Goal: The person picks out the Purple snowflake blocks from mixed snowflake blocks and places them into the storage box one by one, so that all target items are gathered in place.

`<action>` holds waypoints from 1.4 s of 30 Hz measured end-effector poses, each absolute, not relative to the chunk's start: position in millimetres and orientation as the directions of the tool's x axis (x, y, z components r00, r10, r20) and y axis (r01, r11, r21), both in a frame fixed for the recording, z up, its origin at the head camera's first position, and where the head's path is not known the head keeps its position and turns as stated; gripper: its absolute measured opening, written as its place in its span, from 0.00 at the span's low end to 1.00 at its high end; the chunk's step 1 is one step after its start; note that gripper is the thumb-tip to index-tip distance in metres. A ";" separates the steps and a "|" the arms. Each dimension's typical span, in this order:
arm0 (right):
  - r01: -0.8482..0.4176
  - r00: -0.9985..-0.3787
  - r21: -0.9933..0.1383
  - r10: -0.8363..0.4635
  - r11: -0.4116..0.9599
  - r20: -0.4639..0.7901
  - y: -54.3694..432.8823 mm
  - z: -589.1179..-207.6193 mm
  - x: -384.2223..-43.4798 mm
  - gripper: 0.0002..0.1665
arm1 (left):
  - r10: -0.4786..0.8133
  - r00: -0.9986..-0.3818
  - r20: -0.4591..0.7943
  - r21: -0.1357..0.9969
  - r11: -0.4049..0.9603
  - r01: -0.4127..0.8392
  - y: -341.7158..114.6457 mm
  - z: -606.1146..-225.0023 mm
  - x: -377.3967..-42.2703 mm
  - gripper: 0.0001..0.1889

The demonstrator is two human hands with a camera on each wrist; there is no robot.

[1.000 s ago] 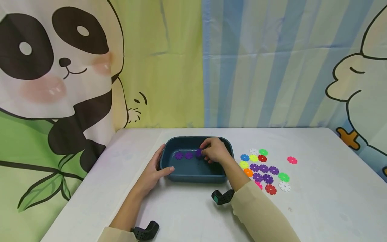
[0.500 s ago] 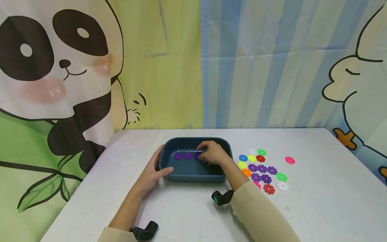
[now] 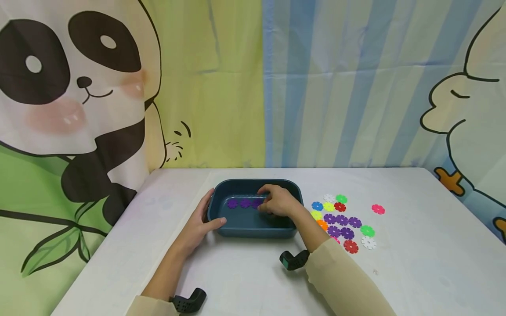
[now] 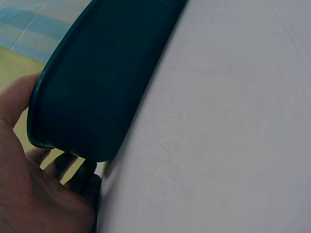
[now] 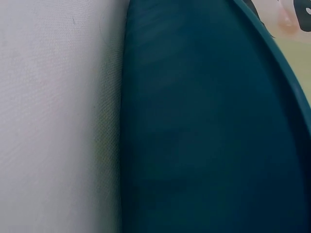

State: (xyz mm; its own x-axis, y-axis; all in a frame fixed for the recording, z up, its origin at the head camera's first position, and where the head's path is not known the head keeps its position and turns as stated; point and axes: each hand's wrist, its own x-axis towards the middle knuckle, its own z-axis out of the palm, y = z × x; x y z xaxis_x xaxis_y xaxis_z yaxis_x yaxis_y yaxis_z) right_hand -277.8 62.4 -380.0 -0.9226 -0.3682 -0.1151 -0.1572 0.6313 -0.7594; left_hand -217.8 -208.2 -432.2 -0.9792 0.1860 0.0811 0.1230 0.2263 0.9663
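Observation:
A dark blue rectangular tray [image 3: 254, 233] stands on the white table, with purple snowflake building discs lying inside in a short row. Two of them, the left disc [image 3: 232, 203] and the middle disc [image 3: 245, 203], show fully. My left hand [image 3: 200, 221] grips the tray's left end, thumb over the near corner and fingers along the end wall. That hand [image 4: 41, 191] also shows in the left wrist view. Inside the tray, my right hand [image 3: 280, 202] pinches the rightmost purple disc [image 3: 256, 203], partly covered by the fingertips. The right wrist view shows only tray wall [image 5: 204, 121].
Right of the tray lie several loose snowflake discs: a cluster of purple discs [image 3: 341, 220], with red, green, yellow, white, blue and orange ones around it. A pink disc [image 3: 378, 209] lies apart, farther right. Cartoon-printed curtains [image 3: 221, 109] hang behind the table.
The rightmost purple disc has come down flat into line with the other two, and the right hand has lowered slightly with it. The left hand keeps its hold on the tray.

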 end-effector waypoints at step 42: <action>-0.350 -0.925 -0.815 -0.311 0.462 0.220 108.3 -368.5 -244.3 0.19 | 0.188 -0.978 0.088 0.961 0.243 0.133 -208.8 -433.3 -217.8 0.49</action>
